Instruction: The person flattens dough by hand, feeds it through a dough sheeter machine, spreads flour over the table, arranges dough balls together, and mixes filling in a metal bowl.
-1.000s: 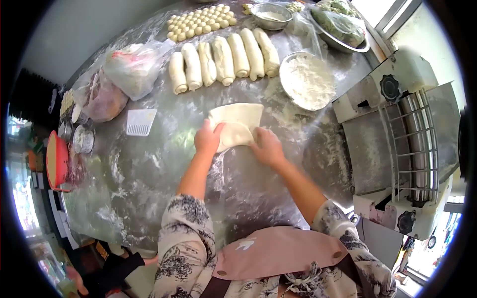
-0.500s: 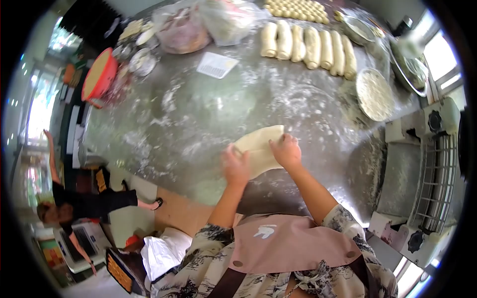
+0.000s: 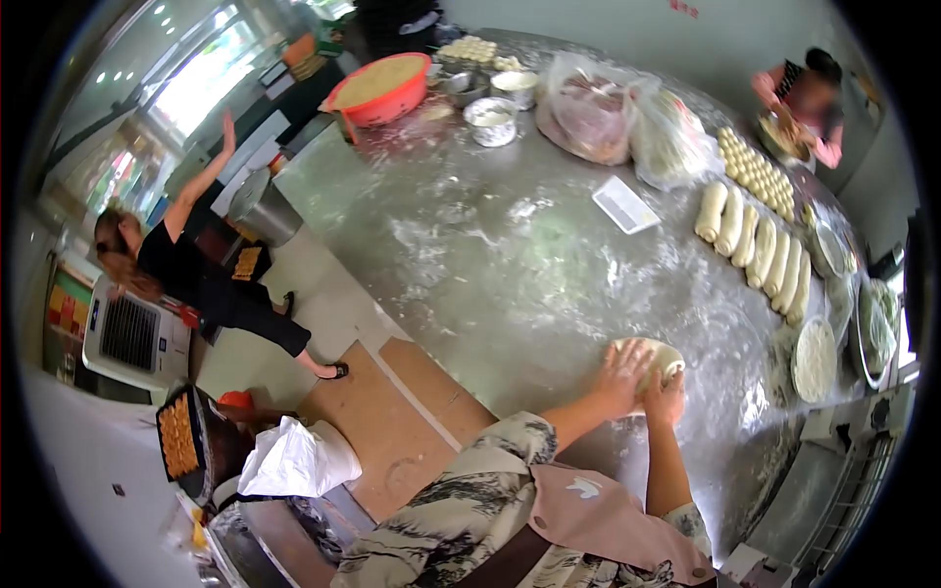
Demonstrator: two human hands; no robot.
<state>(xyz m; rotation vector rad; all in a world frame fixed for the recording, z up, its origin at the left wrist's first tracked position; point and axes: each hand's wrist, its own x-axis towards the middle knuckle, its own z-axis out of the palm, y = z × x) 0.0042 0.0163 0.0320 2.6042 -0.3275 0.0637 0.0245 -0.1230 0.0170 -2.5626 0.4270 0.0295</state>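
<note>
Dough [image 3: 668, 357] lies on the metal table [image 3: 461, 284], partly under the left hand [image 3: 621, 370] — fingers extended over it — and against the right hand [image 3: 666, 398], whose closure cannot be determined.

Bakery-type dough kitchen. Big metal worktable [image 3: 441, 284] dusted white, a dough piece [image 3: 670, 360] being worked on it. Row of dough rolls [image 3: 762, 255], batch of small dough balls [image 3: 753, 171], flour bowl [image 3: 795, 367], big red basin [image 3: 394, 112]. Machine with barred guard [image 3: 851, 505] at right. Browned pieces [image 3: 179, 436] on dark tray [image 3: 203, 436]. Wearer in pink apron [image 3: 610, 524].
</note>
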